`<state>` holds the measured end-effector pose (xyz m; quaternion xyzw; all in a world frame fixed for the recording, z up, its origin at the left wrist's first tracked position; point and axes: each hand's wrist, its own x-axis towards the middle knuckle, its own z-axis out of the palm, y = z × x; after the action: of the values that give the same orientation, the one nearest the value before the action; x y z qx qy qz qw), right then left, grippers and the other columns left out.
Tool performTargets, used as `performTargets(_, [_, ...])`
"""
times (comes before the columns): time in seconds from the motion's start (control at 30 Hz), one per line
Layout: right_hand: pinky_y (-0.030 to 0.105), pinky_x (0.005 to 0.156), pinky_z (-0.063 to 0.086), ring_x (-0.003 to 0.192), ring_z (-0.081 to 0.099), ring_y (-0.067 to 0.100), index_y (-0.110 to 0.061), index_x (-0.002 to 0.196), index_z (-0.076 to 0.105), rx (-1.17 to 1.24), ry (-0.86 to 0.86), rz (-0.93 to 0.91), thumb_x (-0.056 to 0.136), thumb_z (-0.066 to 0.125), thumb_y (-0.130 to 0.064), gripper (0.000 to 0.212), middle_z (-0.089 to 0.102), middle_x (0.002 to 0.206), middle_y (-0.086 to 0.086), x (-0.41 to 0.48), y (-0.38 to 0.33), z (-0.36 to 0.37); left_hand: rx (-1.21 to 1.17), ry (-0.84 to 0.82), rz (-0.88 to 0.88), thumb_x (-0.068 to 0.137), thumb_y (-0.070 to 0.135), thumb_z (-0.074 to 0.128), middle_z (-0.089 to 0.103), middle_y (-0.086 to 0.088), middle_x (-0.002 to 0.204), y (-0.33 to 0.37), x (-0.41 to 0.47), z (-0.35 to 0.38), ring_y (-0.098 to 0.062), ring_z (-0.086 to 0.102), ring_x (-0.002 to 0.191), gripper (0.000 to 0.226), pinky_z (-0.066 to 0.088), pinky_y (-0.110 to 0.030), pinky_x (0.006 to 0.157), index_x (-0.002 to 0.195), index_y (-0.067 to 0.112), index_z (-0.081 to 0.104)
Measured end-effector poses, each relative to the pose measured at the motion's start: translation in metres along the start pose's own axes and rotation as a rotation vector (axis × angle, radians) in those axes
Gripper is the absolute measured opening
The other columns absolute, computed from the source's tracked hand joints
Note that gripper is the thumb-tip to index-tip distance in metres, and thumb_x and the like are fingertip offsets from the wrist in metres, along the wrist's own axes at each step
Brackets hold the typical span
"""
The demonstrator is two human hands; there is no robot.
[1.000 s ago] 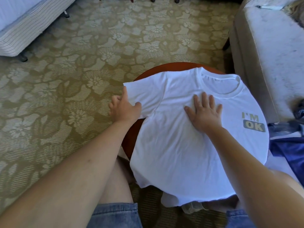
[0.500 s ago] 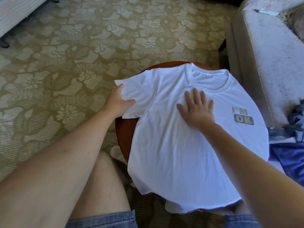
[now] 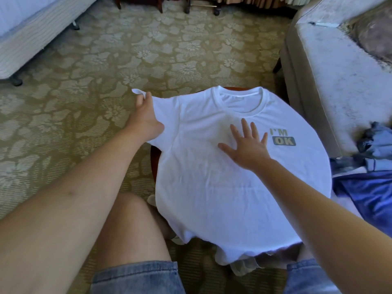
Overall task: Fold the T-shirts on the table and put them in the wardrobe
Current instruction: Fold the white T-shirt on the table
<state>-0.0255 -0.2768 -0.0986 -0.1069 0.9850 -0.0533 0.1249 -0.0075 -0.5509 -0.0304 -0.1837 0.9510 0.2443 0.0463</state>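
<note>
Left hand (image 3: 146, 122), grip pinching the left sleeve (image 3: 165, 107) of the white "I'M OK" T-shirt (image 3: 212, 198), holds it out past the round reddish wooden bench (image 3: 153, 158). Right hand (image 3: 247, 149), grip spread flat, presses the chest. The shirt covers the bench, face up, hem overhanging the near edge.
</note>
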Motion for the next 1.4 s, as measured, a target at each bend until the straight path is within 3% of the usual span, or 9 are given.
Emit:
performTargets(0.1, [0.061, 0.115, -0.006, 0.149, -0.016, 0.027, -0.033, 0.155, -0.002, -0.033, -0.037, 0.04, 0.088, 0.02, -0.077, 0.083, -0.019, 0.162, 0.002, -0.015, 0.025, 0.008, 0.154, -0.025, 0.085, 0.089, 0.005, 0.052, -0.005, 0.0, 0.161, 0.031, -0.005, 0.006, -0.032, 0.04, 0.129, 0.087, 0.038, -0.032, 0.079, 0.155, 0.013, -0.003])
performTargets(0.2, [0.061, 0.116, -0.001, 0.149, -0.015, 0.028, -0.032, 0.155, -0.002, -0.012, -0.034, 0.054, 0.09, 0.018, -0.073, 0.079, -0.016, 0.162, 0.003, -0.021, 0.03, 0.026, 0.187, -0.094, 0.23, 0.09, 0.016, 0.059, 0.006, -0.004, 0.159, 0.06, -0.014, 0.021, -0.03, 0.033, 0.137, 0.087, 0.041, -0.035, 0.096, 0.155, 0.015, 0.002])
performTargets(0.33, [0.059, 0.116, 0.0, 0.149, -0.013, 0.028, -0.031, 0.155, 0.001, -0.006, 0.043, 0.064, 0.092, 0.017, -0.072, 0.077, -0.013, 0.163, 0.004, -0.024, 0.029, 0.035, -0.011, 0.092, 0.29, 0.094, 0.042, 0.056, 0.023, -0.005, 0.154, 0.078, -0.032, 0.054, -0.027, 0.032, 0.138, 0.073, 0.036, -0.038, 0.105, 0.153, 0.021, 0.019])
performTargets(0.5, [0.059, 0.116, 0.002, 0.149, -0.012, 0.029, -0.03, 0.155, -0.002, -0.048, 0.059, 0.059, 0.082, -0.001, -0.077, 0.087, -0.013, 0.163, 0.005, -0.023, 0.029, 0.038, 0.262, -0.246, 0.149, 0.099, 0.057, 0.031, -0.012, -0.002, 0.163, 0.058, -0.043, 0.115, -0.025, -0.01, 0.15, 0.076, 0.005, -0.047, 0.12, 0.156, 0.023, -0.007])
performTargets(0.6, [0.06, 0.116, 0.0, 0.149, -0.013, 0.029, -0.031, 0.155, -0.003, -0.048, 0.046, 0.059, 0.089, 0.01, -0.074, 0.08, -0.014, 0.163, 0.005, -0.021, 0.027, 0.038, 0.349, -0.21, 0.165, 0.097, 0.063, 0.02, -0.02, -0.003, 0.162, 0.04, -0.04, 0.131, -0.024, -0.019, 0.148, 0.076, -0.009, -0.051, 0.119, 0.155, 0.024, -0.009])
performTargets(0.73, [0.061, 0.115, -0.003, 0.149, -0.013, 0.03, -0.03, 0.155, -0.002, -0.026, 0.05, 0.05, 0.09, 0.014, -0.074, 0.08, -0.014, 0.163, 0.007, -0.011, 0.002, 0.039, 0.372, -0.117, 0.18, 0.094, 0.068, 0.018, -0.018, -0.001, 0.162, 0.016, -0.026, 0.123, -0.023, -0.018, 0.149, 0.077, -0.009, -0.048, 0.119, 0.156, 0.027, -0.004])
performTargets(1.0, [0.06, 0.115, -0.006, 0.149, -0.017, 0.029, -0.028, 0.156, -0.001, 0.043, -0.038, 0.025, 0.09, 0.019, -0.074, 0.083, -0.017, 0.162, 0.007, -0.009, -0.044, 0.037, 0.428, -0.193, 0.181, 0.092, 0.071, 0.015, -0.023, 0.003, 0.161, -0.026, -0.013, 0.091, -0.02, -0.022, 0.148, 0.078, -0.009, -0.049, 0.118, 0.155, 0.03, -0.008])
performTargets(1.17, [0.056, 0.117, -0.003, 0.15, -0.007, 0.026, -0.027, 0.155, 0.011, 0.084, 0.125, 0.142, 0.094, 0.027, -0.068, 0.076, -0.005, 0.164, 0.006, -0.024, 0.018, 0.019, 0.449, -0.251, 0.178, 0.093, 0.071, 0.015, -0.027, 0.002, 0.159, -0.026, -0.017, 0.087, -0.021, -0.025, 0.147, 0.08, -0.01, -0.05, 0.118, 0.154, 0.028, -0.012])
performTargets(1.4, [0.056, 0.118, -0.002, 0.15, -0.01, 0.026, -0.028, 0.156, 0.004, 0.118, 0.041, 0.219, 0.096, 0.021, -0.065, 0.073, -0.008, 0.163, 0.005, -0.047, 0.078, 0.028, 0.475, -0.147, 0.123, 0.092, 0.071, 0.021, -0.018, -0.002, 0.162, 0.02, -0.024, 0.095, -0.023, -0.018, 0.149, 0.085, -0.009, -0.051, 0.119, 0.156, 0.018, 0.003])
